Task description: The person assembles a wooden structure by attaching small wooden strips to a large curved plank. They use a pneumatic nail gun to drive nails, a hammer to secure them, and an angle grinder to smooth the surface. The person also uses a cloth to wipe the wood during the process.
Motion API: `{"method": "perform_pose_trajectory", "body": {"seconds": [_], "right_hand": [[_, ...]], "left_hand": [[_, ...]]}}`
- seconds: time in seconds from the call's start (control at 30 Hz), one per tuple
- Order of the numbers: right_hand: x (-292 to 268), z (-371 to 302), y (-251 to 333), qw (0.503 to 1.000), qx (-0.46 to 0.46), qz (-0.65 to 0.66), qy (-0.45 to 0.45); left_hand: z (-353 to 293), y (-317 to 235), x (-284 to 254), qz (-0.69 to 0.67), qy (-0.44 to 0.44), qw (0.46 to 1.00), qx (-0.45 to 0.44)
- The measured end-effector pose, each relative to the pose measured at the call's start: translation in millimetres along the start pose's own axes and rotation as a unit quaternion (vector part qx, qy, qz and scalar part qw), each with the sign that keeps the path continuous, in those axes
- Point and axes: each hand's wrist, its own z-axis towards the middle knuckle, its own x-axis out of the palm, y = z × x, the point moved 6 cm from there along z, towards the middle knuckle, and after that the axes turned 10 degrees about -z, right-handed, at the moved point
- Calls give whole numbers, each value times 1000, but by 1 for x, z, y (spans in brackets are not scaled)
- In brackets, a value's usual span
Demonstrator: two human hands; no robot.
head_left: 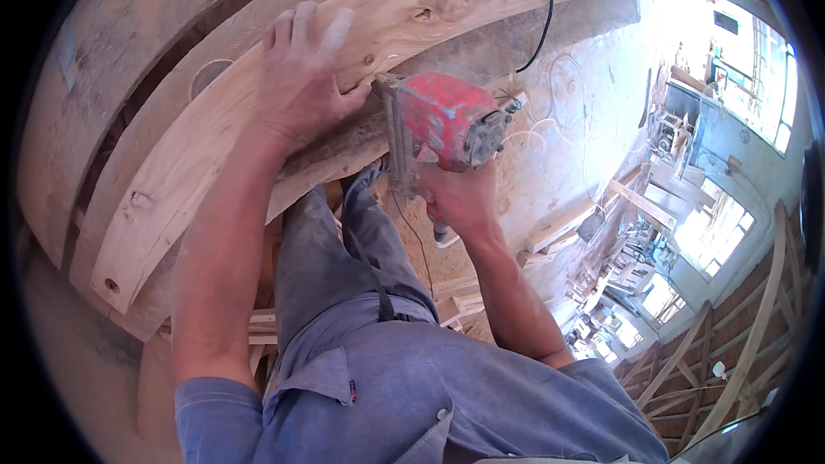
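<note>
A red nail gun point(447, 116), scuffed and dusty, is gripped by its handle in my right hand point(462, 198). Its grey metal magazine point(398, 142) faces left, and its nose is at the near edge of a pale wooden plank point(464, 4). My left hand point(301, 77) lies on that plank just left of the nose, fingers spread and thumb pointing toward the tool. One finger has a pale covering at its tip. The plank shows several knots and rests on a dusty wooden bench top point(550, 43).
A dark cable point(551, 0) curves across the plank at upper right. Wooden beams point(636, 202) and pale hoses lie on the dusty floor point(550, 163) to the right. Farther off are cluttered machinery point(632, 249), bright windows point(713, 223) and roof timbers point(756, 326).
</note>
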Motion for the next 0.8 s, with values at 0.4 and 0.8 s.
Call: {"method": "perform_pose_trajectory", "body": {"seconds": [0.4, 0.8], "right_hand": [[-7, -3, 10, 997, 20, -70, -22], [-47, -40, -45, 976, 168, 138, -2]], "left_hand": [[1, 0, -3, -7, -11, 1000, 4], [3, -10, -10, -12, 8, 1000, -22]]}}
